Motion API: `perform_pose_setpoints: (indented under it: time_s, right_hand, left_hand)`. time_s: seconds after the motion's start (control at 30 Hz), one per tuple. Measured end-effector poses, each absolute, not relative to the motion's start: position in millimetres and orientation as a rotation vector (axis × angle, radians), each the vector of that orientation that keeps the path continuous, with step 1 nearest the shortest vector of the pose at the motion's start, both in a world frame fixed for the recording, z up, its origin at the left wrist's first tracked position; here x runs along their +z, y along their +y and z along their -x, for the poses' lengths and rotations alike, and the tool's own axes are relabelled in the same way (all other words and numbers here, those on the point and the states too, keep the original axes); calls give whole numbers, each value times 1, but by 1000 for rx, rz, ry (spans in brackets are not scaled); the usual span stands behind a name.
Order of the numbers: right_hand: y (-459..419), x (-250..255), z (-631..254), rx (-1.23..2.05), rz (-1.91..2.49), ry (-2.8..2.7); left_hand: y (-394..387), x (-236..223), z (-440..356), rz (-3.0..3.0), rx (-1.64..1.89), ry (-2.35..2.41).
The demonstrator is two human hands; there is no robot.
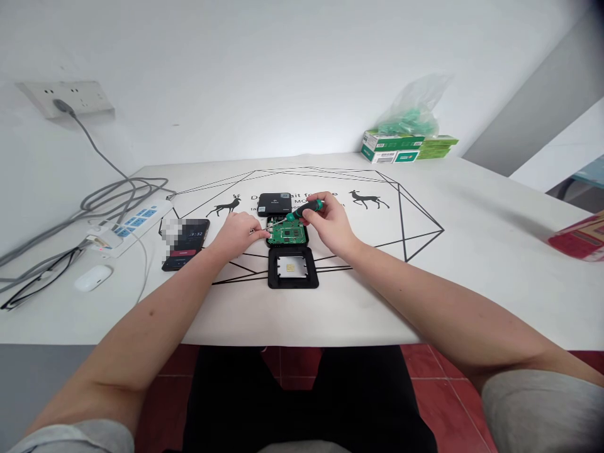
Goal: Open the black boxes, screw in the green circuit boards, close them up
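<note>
My right hand [330,223] is closed around the green and black handle of a screwdriver [306,209]. Its thin shaft slants down to the left, toward the left side of a green circuit board [292,235] set in a black case. At that same side, my left hand [239,235] has its fingers pinched together by the board's edge; what they grip is too small to make out. Just behind the board lies a closed black box [274,204] with small labels. In front of it rests a black square cover [293,282] with a metal plate inside.
To the left lie a phone [186,245], a white earbud case [93,277], black glasses [42,280] and a power strip [141,221] with grey cables. Green and white boxes [391,148] under a plastic bag stand at the back right. A red package [580,239] sits at the right edge.
</note>
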State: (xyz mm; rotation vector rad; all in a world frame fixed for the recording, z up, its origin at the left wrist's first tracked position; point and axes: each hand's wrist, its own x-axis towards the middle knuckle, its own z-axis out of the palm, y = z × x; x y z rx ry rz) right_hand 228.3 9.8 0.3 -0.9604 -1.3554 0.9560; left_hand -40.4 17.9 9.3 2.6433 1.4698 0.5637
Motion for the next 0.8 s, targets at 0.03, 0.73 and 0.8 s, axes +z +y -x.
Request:
perform_pose_setpoints:
  time_s: [0.03,0.73,0.8]
  right_hand:
    - [10,1,-228,953,962,-1351]
    - [12,4,-234,827,1039,-1439]
    - [10,5,-234,792,1041,-1482]
  left_hand:
    - [18,9,41,-2652,558,1468]
    - [17,6,42,-2852,451,1188]
    - [17,5,42,-2868,451,1170]
